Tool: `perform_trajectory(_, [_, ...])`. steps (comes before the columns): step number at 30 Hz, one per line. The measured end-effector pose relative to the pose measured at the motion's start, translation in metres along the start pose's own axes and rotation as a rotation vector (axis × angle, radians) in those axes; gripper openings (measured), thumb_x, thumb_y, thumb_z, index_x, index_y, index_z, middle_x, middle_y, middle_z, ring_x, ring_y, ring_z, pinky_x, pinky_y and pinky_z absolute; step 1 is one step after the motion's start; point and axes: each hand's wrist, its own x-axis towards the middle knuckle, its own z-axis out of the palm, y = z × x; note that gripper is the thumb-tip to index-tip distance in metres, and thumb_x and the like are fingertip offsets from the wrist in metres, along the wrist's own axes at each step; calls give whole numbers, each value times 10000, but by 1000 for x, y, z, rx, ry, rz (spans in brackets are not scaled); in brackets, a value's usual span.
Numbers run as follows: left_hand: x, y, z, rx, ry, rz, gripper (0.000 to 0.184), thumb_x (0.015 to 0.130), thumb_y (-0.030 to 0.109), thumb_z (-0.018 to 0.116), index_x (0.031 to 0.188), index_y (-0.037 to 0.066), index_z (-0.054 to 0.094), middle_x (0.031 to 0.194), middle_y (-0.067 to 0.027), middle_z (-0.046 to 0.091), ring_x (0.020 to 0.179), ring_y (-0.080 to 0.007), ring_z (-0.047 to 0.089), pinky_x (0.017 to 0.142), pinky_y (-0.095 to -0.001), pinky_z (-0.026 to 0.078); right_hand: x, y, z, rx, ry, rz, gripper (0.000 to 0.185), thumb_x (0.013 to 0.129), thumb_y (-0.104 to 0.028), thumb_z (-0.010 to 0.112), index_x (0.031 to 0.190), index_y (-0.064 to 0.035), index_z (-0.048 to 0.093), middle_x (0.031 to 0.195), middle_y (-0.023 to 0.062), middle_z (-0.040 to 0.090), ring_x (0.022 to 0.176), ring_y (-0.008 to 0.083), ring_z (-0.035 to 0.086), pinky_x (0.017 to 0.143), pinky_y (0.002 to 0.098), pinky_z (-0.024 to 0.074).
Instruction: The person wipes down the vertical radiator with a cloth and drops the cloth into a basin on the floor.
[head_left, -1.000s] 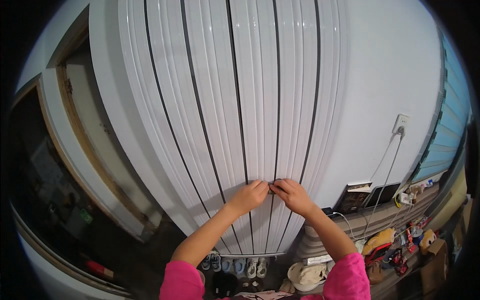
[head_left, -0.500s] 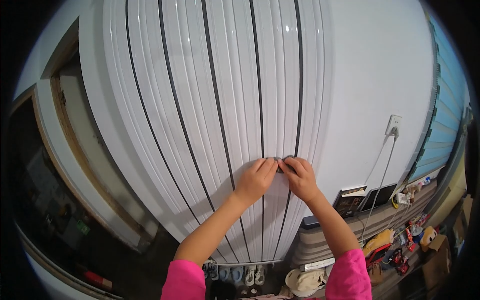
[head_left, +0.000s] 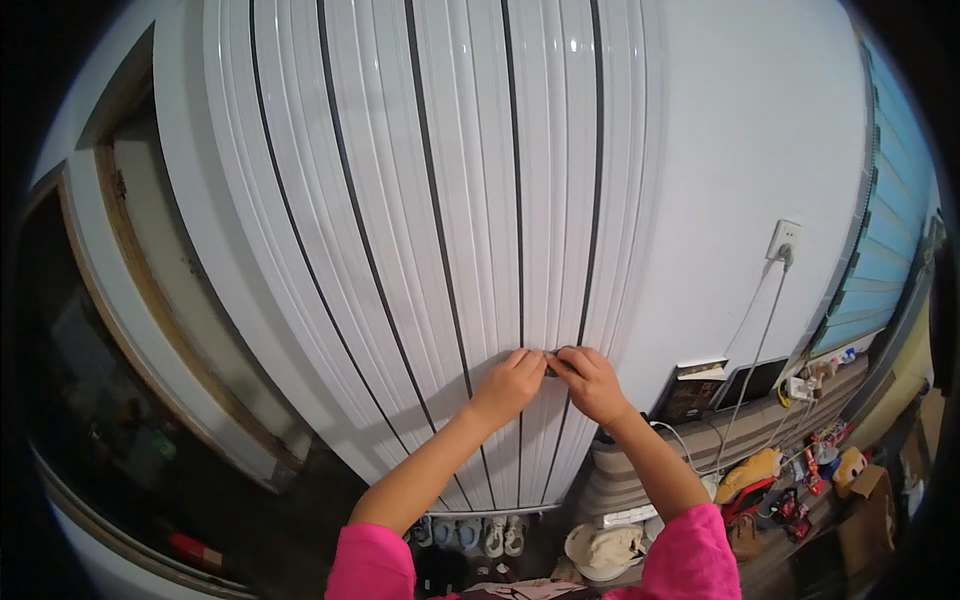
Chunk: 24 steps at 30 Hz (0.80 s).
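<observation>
The left hand (head_left: 512, 386) and the right hand (head_left: 590, 384) meet in front of a white ribbed panel (head_left: 400, 230) with dark vertical stripes, low on its right-hand part. The fingertips of both hands are pinched on a small dark grey piece (head_left: 551, 371), which lies between them, close against the panel's face; it is mostly covered by the fingers, so whether it is cloth or something firmer is hard to say. Both forearms reach up from bright pink sleeves (head_left: 372, 565).

To the right, a white wall socket (head_left: 785, 240) holds a plug, and its cable (head_left: 758, 370) hangs down toward a striped cushioned seat (head_left: 635, 485). A dark book (head_left: 688, 394) and a flat black panel (head_left: 748, 386) lean against the wall above the seat. Blue blinds (head_left: 880, 250) hang at far right. Light blue slippers (head_left: 457, 533) and pale sneakers (head_left: 504, 536) stand beneath the panel's lower edge, with a cream cap (head_left: 608, 548) to their right.
</observation>
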Motion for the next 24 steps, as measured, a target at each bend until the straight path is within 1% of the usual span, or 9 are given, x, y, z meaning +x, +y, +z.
perform_trajectory(2, [-7, 6, 6, -67, -88, -42, 228, 763, 4, 596, 983, -43, 629, 988, -100, 582, 918, -252, 591, 769, -316, 543, -10, -2, -5, 19, -121, -13, 346, 766, -45, 634, 1107, -32, 693, 1071, 50, 593, 946, 232, 584, 809, 349, 505])
perform_trajectory(4, [-4, 12, 7, -96, -190, -67, 215, 766, 5, 588, 972, -47, 620, 974, -106, 577, 914, -261, 590, 758, -322, 542, -14, 1, -16, 5, -130, -39, 346, 776, -57, 635, 1117, -37, 690, 1073, 48, 595, 949, 230, 586, 805, 349, 505])
perform_trajectory(6, [15, 15, -2, -97, -134, -44, 229, 779, 3, 581, 998, -52, 620, 993, -111, 583, 925, -267, 591, 770, -326, 542, -7, 8, -32, -40, -100, -44, 335, 792, -73, 637, 1121, -48, 689, 1085, 53, 599, 952, 239, 592, 805, 357, 503])
perform_trajectory(11, [86, 12, -35, -15, 71, -51, 272, 788, -8, 589, 1055, -51, 625, 1049, -117, 596, 954, -272, 596, 804, -338, 537, 45, 35, -70, -181, 147, -32, 340, 759, -69, 633, 1093, -68, 695, 1068, 61, 608, 974, 254, 604, 808, 374, 502])
perform_trajectory(13, [103, 11, -39, 22, 124, -70, 293, 784, -16, 596, 1073, -47, 626, 1074, -123, 599, 963, -274, 598, 816, -342, 534, 60, 39, -75, -212, 228, -21, 316, 746, -28, 631, 1055, -58, 691, 1047, 65, 613, 972, 260, 611, 802, 376, 504])
perform_trajectory(14, [104, 10, -36, 12, 114, -88, 300, 769, -21, 609, 1068, -40, 627, 1082, -130, 603, 966, -275, 603, 823, -347, 533, 60, 42, -72, -198, 241, -18, 304, 737, -14, 632, 1034, -51, 687, 1038, 67, 615, 962, 262, 615, 798, 376, 505])
perform_trajectory(19, [88, 11, -10, 9, 169, -23, 277, 774, -6, 602, 1047, -46, 625, 1079, -131, 610, 975, -282, 609, 833, -345, 535, 40, 46, -44, -92, 297, 1, 262, 693, 38, 640, 948, -21, 658, 1013, 79, 623, 910, 274, 629, 781, 383, 514])
perform_trajectory(20, [82, 12, -5, -7, 163, -18, 273, 774, -3, 600, 1042, -46, 625, 1076, -130, 611, 977, -283, 610, 834, -345, 535, 35, 45, -41, -89, 306, -4, 256, 689, 35, 645, 940, -14, 653, 1013, 79, 626, 893, 273, 633, 773, 383, 517])
perform_trajectory(24, [66, 20, 8, -6, 111, -31, 269, 766, -1, 595, 1029, -46, 625, 1074, -131, 608, 972, -284, 607, 836, -345, 534, 16, 42, -32, -78, 267, 7, 267, 684, 33, 644, 946, -16, 656, 1027, 72, 626, 916, 269, 630, 778, 377, 519])
